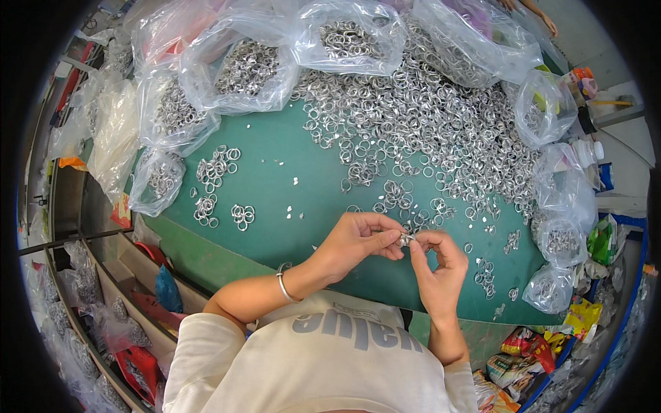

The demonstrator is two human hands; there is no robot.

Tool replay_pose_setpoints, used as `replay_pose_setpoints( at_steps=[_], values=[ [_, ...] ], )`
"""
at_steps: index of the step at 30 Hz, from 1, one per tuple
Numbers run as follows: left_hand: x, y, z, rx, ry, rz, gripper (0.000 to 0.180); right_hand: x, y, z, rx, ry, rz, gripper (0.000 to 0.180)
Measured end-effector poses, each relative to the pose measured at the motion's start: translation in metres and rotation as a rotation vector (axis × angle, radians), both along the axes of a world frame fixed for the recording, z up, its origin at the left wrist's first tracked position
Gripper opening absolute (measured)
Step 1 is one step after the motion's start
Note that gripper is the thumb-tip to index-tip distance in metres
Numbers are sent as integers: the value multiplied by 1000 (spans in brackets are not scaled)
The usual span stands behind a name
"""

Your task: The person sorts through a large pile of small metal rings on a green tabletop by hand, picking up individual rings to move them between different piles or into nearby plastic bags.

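Note:
Both my hands meet over the near edge of a green tabletop [255, 138]. My left hand [361, 241], with a bangle on its wrist, pinches a small silvery metal ring [405, 239]. From the other side my right hand [439, 265] holds the same ring between thumb and forefinger. Fingertips cover much of it, so its exact shape is hard to make out. Just beyond my hands lie loose silvery rings [396, 196]. A large heap of such rings [427, 117] spreads over the far right of the table.
Clear plastic bags of rings, such as one at the back [350, 41] and one at left [162, 180], line the table. Small ring clusters [217, 165] sit at left. Small white pieces [295, 181] dot the tabletop. An open drawer [131, 268] stands at lower left; coloured packets [530, 347] lie lower right.

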State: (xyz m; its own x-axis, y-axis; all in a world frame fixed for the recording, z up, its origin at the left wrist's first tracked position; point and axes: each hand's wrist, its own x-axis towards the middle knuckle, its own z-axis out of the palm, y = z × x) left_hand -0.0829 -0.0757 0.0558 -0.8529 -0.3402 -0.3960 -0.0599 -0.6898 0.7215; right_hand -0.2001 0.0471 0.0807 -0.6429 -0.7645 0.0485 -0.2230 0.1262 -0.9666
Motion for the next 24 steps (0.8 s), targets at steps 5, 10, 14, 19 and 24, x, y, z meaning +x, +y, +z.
replay_pose_setpoints(
  at_steps=[5, 10, 14, 19, 24],
  values=[
    [0, 8, 2, -95, 29, 74, 17, 5, 1, 0, 4, -398, -57, 10],
    [1, 6, 4, -208, 66, 50, 17, 4, 1, -3, 15, -9, -14, 7],
    [1, 10, 7, -192, 96, 72, 21, 2, 2, -5, -72, -445, -46, 6],
    [2, 14, 5, -577, 84, 109, 27, 4, 1, -8, -117, -507, -25, 5],
    [2, 9, 9, -715, 61, 128, 19, 2, 0, -11, -187, -555, 32, 4]
  ],
)
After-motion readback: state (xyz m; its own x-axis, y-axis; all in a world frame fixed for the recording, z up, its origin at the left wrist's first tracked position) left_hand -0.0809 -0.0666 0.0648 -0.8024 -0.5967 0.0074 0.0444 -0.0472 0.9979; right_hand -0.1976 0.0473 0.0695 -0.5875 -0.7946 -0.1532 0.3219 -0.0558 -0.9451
